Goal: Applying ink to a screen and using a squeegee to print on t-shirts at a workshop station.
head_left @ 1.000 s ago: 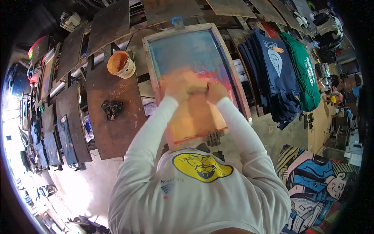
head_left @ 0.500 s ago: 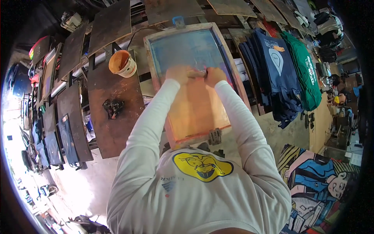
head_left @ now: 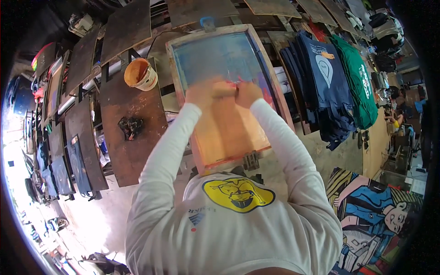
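A wooden-framed printing screen (head_left: 208,35) lies in front of me, its mesh bluish at the far end and orange toward me. My left hand (head_left: 200,94) and my right hand (head_left: 249,93) are both closed on a squeegee (head_left: 224,89) held crosswise over the screen. The left hand is smeared by motion, and its fingers are partly hidden. Beneath the hands, the squeegee's lower edge cannot be made out. A dark metal clamp (head_left: 251,161) is at the screen's near edge, and a blue clip (head_left: 207,23) is at its far edge.
To the left, an ink-stained bucket (head_left: 141,74) and a crumpled black lump (head_left: 130,128) sit on a brown board (head_left: 137,160). Navy shirts (head_left: 323,68) and green shirts (head_left: 355,82) hang over boards on the right. More boards (head_left: 204,11) line the far side.
Both hands have shifted slightly left and a little toward me with the squeegee. The left elbow has swung outward. The view has also moved a little.
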The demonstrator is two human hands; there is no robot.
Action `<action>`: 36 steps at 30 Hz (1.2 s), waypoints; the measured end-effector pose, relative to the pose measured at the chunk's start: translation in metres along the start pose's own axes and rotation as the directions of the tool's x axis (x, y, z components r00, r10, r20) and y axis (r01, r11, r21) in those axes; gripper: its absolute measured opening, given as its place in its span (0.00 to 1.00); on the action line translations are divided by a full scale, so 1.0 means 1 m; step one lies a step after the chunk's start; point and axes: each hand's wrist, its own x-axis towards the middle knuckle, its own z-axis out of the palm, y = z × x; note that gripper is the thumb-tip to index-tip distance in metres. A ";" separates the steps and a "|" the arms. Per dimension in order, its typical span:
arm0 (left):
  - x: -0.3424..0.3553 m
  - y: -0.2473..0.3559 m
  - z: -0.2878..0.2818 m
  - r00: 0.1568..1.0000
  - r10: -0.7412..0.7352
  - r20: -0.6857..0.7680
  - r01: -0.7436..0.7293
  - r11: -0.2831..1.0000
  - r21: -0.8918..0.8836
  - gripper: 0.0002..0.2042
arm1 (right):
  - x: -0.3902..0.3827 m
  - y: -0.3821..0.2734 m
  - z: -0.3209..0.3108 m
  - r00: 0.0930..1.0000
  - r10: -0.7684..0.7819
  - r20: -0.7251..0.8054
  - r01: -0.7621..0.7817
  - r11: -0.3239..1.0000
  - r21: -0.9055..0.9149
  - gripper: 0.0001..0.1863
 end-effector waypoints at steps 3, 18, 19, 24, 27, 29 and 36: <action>0.035 -0.004 -0.028 0.998 0.012 0.068 -0.010 1.000 -0.019 0.17 | 0.036 -0.010 -0.014 0.992 0.060 0.113 -0.061 0.998 0.006 0.15; -0.116 0.011 0.058 0.997 -0.074 -0.003 0.074 0.995 -0.066 0.17 | -0.108 -0.018 0.011 0.969 -0.071 0.235 0.064 0.997 0.038 0.15; -0.123 0.012 0.058 0.993 -0.073 0.098 0.080 0.994 -0.071 0.19 | -0.113 -0.018 0.009 0.951 -0.085 0.298 0.071 0.996 0.058 0.16; -0.068 -0.010 0.020 0.996 0.054 -0.068 -0.056 0.998 -0.038 0.25 | -0.034 -0.015 -0.005 0.915 -0.334 0.228 0.362 0.928 -0.093 0.13; -0.015 -0.031 -0.012 0.998 -0.070 -0.004 0.070 0.997 0.039 0.29 | 0.031 -0.025 -0.004 0.964 -0.244 0.105 0.251 0.966 -0.058 0.13; 0.017 -0.043 -0.029 0.984 -0.148 0.104 0.141 0.987 0.073 0.30 | 0.062 -0.038 -0.002 0.968 -0.240 0.076 0.241 0.971 -0.002 0.13; 0.013 -0.052 -0.010 0.954 -0.251 0.162 0.225 0.961 0.161 0.34 | 0.084 -0.050 -0.007 0.956 -0.224 0.188 0.224 0.974 0.022 0.15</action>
